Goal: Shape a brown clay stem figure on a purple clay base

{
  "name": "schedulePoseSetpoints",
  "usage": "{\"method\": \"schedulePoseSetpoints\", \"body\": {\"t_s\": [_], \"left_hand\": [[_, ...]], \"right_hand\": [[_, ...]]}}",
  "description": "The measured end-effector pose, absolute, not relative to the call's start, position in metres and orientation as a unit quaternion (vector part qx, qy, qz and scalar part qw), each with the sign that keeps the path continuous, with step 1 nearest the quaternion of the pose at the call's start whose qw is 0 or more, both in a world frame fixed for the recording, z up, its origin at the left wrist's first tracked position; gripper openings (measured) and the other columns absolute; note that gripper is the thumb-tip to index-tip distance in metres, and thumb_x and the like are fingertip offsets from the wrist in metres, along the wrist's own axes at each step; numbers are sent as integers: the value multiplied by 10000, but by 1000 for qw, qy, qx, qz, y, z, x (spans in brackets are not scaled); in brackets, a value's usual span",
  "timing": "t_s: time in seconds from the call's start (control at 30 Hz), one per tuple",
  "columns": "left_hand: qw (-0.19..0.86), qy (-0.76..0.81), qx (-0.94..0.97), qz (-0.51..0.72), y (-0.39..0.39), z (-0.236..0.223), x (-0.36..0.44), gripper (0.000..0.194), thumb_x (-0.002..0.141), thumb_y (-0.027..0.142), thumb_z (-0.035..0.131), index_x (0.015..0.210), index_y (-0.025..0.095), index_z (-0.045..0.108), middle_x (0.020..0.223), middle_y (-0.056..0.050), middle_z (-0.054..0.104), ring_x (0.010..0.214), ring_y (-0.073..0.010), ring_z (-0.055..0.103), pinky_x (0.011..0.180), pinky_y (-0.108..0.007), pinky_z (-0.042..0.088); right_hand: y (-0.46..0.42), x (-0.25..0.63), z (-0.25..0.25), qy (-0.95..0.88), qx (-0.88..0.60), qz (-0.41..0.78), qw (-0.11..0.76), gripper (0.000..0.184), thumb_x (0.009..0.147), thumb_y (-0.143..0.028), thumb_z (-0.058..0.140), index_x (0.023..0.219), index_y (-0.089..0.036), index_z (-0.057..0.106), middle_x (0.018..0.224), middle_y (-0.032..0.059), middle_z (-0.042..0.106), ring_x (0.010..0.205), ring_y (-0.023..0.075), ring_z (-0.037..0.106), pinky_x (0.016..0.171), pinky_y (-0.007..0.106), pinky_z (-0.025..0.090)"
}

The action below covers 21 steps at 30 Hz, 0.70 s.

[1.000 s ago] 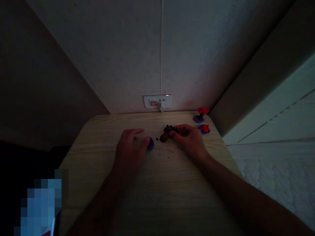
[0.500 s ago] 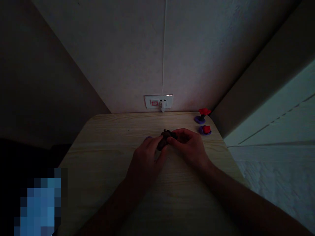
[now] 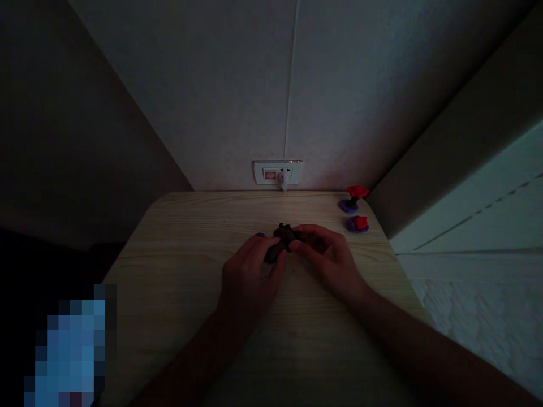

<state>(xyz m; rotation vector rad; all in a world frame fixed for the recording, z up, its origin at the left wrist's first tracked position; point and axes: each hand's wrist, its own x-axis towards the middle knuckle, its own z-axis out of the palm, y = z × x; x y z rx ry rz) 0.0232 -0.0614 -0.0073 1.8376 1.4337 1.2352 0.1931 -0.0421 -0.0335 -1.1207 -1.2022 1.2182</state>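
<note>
A dark brown lump of modelling clay (image 3: 280,242) is held just above the light wooden table (image 3: 186,249), near its middle. My left hand (image 3: 250,277) pinches the lump's near left end. My right hand (image 3: 328,257) grips its right end with curled fingers. A small purple clay piece (image 3: 259,234) peeks out just behind my left fingers. The light is dim and the lump's shape is hard to make out.
Two small clay figures, red on purple bases, stand at the table's far right: one (image 3: 354,198) by the wall, one (image 3: 358,224) nearer. A wall socket with a plug (image 3: 278,172) sits behind the table. A white surface (image 3: 475,226) borders the right.
My left hand left the purple piece and moved right to the brown lump, which both hands now hold. The view shifted slightly.
</note>
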Motion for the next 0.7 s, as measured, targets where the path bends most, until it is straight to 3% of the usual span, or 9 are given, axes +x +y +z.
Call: {"method": "schedulePoseSetpoints", "body": {"t_s": [0.2, 0.47, 0.7], "left_hand": [[169, 508, 720, 442, -63, -10, 21, 163, 866, 216, 686, 1008, 219, 767, 990, -86, 766, 917, -243, 708, 860, -342, 548], [204, 505, 710, 446, -64, -9, 21, 161, 870, 212, 682, 999, 240, 774, 978, -75, 760, 908, -238, 705, 871, -347, 557], [143, 476, 737, 457, -62, -14, 20, 142, 870, 171, 682, 983, 213, 758, 942, -69, 763, 867, -213, 723, 810, -307, 580]], "right_hand": [[-45, 191, -37, -508, -447, 526, 514, 313, 763, -430, 826, 1009, -251, 751, 998, 31, 797, 923, 216, 736, 858, 350, 584], [-49, 188, -39, -506, -441, 531, 517, 314, 781, -434, 820, 1027, -247, 768, 954, 37, 794, 887, 212, 728, 830, 349, 585], [-52, 187, -41, -525, -442, 522, 507, 271, 817, -435, 794, 1006, -241, 776, 946, 36, 796, 904, 216, 735, 843, 349, 594]]}}
